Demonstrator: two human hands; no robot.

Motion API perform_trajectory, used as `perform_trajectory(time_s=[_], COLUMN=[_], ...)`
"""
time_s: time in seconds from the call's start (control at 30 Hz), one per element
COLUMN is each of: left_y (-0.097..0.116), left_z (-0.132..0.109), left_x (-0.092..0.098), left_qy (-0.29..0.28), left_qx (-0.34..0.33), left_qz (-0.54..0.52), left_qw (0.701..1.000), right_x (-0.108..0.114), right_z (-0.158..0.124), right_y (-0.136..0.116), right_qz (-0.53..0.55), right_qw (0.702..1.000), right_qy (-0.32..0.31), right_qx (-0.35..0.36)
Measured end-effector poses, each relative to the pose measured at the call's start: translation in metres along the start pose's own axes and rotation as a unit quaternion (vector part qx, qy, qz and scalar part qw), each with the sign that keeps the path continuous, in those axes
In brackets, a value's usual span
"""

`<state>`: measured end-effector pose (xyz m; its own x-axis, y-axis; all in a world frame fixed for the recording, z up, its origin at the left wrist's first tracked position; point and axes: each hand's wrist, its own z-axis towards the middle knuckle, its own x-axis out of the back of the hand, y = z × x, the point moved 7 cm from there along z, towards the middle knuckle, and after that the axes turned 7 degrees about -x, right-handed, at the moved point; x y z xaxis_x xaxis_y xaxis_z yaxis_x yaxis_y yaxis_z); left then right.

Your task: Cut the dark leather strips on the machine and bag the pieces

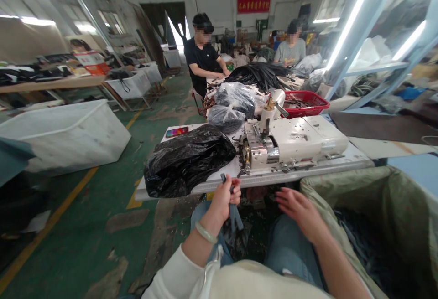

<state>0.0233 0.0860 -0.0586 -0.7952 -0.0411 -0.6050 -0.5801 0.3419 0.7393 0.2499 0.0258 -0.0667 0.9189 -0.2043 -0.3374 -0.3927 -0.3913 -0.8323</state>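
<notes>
My left hand (226, 195) is closed around a few dark grey strips (235, 217), whose ends hang below the fist and poke out a little above it. My right hand (296, 207) is held over my right knee with its fingers stretched out and nothing in them. Beyond both hands stands a white sewing machine (294, 141) on a white table (205, 187). A crumpled black plastic bag (191, 160) lies on the table left of the machine. To the right of my right hand is an open green fabric sack (321, 185) containing dark strips (362, 239).
Clear plastic bags of dark pieces (227, 116), a phone (177, 131) and a red basket (308, 103) sit around the machine. A person in black (201, 57) works behind the table, another in grey (290, 50) farther back. A white bin (68, 135) stands left.
</notes>
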Motion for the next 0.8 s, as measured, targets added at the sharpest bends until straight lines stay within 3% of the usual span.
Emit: perform_trajectory(time_s=[0.07,0.1,0.2,0.27,0.3,0.43,0.5,0.6,0.7,0.8], left_y=[0.004,0.006,0.016,0.023,0.026,0.028,0.024,0.016,0.012,0.009], left_z=[0.006,0.007,0.003,-0.002,-0.005,-0.015,-0.017,-0.017,-0.016,-0.017], left_x=[-0.011,-0.014,-0.017,-0.016,-0.015,-0.010,-0.006,0.005,0.011,0.009], left_qy=[0.018,0.030,0.053,0.048,0.040,-0.005,-0.020,0.017,0.061,0.082], left_qx=[-0.062,-0.089,-0.150,-0.173,-0.178,-0.155,-0.129,-0.102,-0.115,-0.129], left_qz=[0.000,0.013,0.064,0.077,0.080,0.127,0.168,0.198,0.185,0.203], left_qw=[0.998,0.996,0.985,0.981,0.980,0.980,0.977,0.975,0.974,0.967], right_x=[-0.071,-0.097,-0.137,-0.143,-0.144,-0.146,-0.145,-0.141,-0.138,-0.134], right_z=[-0.008,-0.011,-0.010,-0.006,-0.003,0.000,0.000,0.001,0.003,0.004], right_y=[0.038,0.048,0.050,0.046,0.047,0.060,0.062,0.059,0.057,0.054], right_qz=[-0.012,-0.040,-0.158,-0.188,-0.174,-0.042,-0.014,-0.054,-0.097,-0.067], right_qw=[0.985,0.979,0.974,0.970,0.973,0.981,0.981,0.984,0.984,0.990], right_qy=[-0.152,-0.186,-0.153,-0.118,-0.122,-0.186,-0.186,-0.164,-0.147,-0.121], right_qx=[-0.079,-0.070,0.055,0.099,0.088,-0.033,-0.052,-0.032,-0.017,-0.013])
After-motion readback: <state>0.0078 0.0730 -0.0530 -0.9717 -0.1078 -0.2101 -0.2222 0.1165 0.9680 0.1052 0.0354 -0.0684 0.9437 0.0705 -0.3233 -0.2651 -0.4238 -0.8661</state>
